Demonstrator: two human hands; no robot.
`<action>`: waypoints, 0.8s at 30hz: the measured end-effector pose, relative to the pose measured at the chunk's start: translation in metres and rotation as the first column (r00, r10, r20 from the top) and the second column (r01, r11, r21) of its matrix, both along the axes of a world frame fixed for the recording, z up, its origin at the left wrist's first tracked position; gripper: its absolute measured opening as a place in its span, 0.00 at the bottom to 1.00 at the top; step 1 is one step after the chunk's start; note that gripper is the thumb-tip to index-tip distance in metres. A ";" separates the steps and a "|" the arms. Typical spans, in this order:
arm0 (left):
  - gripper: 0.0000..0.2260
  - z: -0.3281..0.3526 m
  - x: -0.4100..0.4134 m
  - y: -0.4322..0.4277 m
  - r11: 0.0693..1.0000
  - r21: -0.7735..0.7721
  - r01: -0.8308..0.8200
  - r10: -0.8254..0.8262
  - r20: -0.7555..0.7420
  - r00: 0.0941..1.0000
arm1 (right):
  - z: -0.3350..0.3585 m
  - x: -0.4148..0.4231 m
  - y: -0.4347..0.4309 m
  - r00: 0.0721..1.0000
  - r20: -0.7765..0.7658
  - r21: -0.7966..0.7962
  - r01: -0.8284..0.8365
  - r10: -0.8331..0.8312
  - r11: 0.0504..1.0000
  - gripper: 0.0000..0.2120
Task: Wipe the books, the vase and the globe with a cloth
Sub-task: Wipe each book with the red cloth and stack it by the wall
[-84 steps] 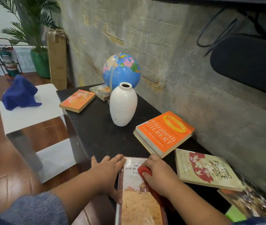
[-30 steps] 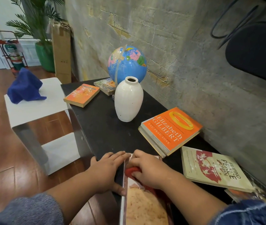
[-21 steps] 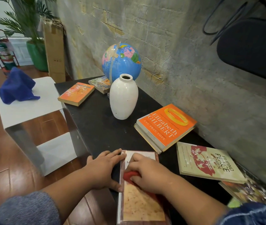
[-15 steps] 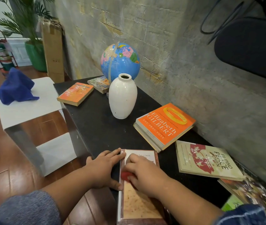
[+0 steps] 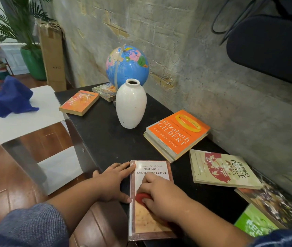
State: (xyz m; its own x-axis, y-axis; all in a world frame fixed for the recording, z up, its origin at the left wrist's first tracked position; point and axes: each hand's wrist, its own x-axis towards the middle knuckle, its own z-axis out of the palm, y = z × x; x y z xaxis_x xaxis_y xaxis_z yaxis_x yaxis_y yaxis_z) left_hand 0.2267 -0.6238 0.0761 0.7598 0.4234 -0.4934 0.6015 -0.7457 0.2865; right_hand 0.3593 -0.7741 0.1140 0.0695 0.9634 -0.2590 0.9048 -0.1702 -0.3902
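Wiping book (image 5: 152, 171): red cloth (image 5: 140, 197), gripped in curled R hand (image 5: 161, 195), was dragged nearer, flat L hand (image 5: 114, 182) steadying; cover ~done.

The left hand (image 5: 114, 182) lies flat, palm down. Its fingers (image 5: 123, 168) are straight and close together, their tips touching the left edge of the book (image 5: 152, 169), and the thumb reaches the same edge nearer the body. The right hand (image 5: 161, 195) sits just right of those fingers, knuckles up, its own fingers curled over a red cloth (image 5: 140, 197) and pressing it onto the cover. Both forearms are bare and reach forward, the left from a grey-blue sleeve (image 5: 26, 227), the right from a dark blue sleeve (image 5: 276, 237).
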 end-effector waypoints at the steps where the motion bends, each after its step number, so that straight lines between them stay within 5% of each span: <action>1: 0.47 0.000 0.000 0.000 1.000 0.007 0.004 -0.004 -0.005 1.000 | -0.001 -0.005 -0.001 1.000 -0.006 0.000 -0.019 0.019 1.000 0.13; 13: 0.46 0.001 -0.005 -0.015 0.997 0.064 -0.041 0.040 0.025 0.999 | 0.003 -0.001 -0.021 0.996 -0.047 -0.081 -0.077 0.073 0.994 0.12; 19: 0.38 0.000 -0.016 -0.034 0.994 0.098 -0.038 0.020 0.177 0.984 | 0.001 0.014 -0.028 0.976 0.020 0.029 0.215 -0.216 0.976 0.13; 24: 0.45 0.003 -0.020 -0.038 0.998 0.066 -0.003 -0.006 0.127 0.992 | 0.002 0.010 -0.038 0.995 -0.040 -0.068 0.094 -0.097 0.993 0.11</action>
